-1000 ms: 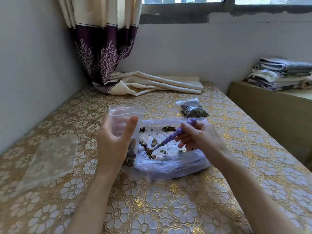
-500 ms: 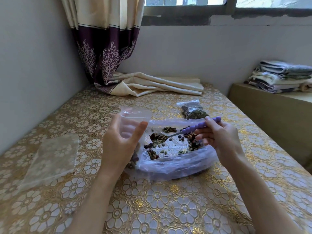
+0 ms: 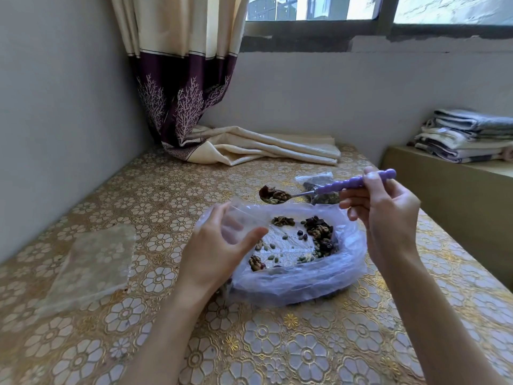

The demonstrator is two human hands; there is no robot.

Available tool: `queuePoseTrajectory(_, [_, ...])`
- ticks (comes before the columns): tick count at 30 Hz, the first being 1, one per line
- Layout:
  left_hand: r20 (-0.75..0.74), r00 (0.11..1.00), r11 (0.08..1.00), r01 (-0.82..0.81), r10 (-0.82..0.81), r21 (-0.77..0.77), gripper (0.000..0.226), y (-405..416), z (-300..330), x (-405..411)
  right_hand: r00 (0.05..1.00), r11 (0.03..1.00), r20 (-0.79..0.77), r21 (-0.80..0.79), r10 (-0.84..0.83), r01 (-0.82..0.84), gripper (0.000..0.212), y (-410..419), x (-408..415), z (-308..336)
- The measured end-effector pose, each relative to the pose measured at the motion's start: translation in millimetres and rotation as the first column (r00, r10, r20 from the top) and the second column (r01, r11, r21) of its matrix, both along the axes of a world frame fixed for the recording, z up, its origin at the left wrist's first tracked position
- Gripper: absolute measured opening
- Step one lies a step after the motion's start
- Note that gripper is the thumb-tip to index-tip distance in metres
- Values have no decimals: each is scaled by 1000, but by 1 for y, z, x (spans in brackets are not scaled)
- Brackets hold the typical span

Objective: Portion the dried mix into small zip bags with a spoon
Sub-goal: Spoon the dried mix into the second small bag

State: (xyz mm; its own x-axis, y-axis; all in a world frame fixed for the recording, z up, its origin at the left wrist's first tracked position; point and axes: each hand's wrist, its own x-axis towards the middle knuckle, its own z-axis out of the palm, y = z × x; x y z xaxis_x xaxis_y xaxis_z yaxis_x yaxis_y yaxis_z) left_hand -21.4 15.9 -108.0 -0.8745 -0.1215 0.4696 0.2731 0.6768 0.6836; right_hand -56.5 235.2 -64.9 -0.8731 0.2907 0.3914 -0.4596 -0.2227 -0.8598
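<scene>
Spoon (image 3: pixel 327 188), loaded, pinched in right hand (image 3: pixel 388 215) fingers; left hand (image 3: pixel 219 245) fingers curl, seemingly gripping small zip bag (image 3: pixel 241 220).

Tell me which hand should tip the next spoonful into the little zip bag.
The right hand. It already grips the purple spoon, loaded with mix and raised beside the small zip bag. The left hand is busy holding that bag.

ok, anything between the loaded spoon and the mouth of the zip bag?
Nothing visible. The spoon, loaded with mix, hangs in open air up and right of the small zip bag, whose mouth the left hand holds open.
</scene>
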Motion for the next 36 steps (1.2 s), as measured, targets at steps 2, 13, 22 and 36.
queuePoseTrajectory(2, [12, 1000, 1000, -1, 1, -4, 100, 0, -1, -1, 999, 999, -15, -1, 44, -44, 25, -5, 4, 2])
queuePoseTrajectory(13, [29, 1000, 997, 7, -10, 81, 103, -1, -3, 0, 950, 952, -140, 167, 278, -254, 21, -28, 18, -5])
queuePoseTrajectory(22, [11, 1000, 996, -3, 2, 88, 108, 0, 1, 0, 983, 990, -145, 109, 110, -94, 22, -16, 16, -9])
queuePoseTrajectory(36, [19, 1000, 997, 1, -2, 76, 120, 0, 2, 2, 992, 970, -5, 206, -129, 127, 28, 28, 35, -37])
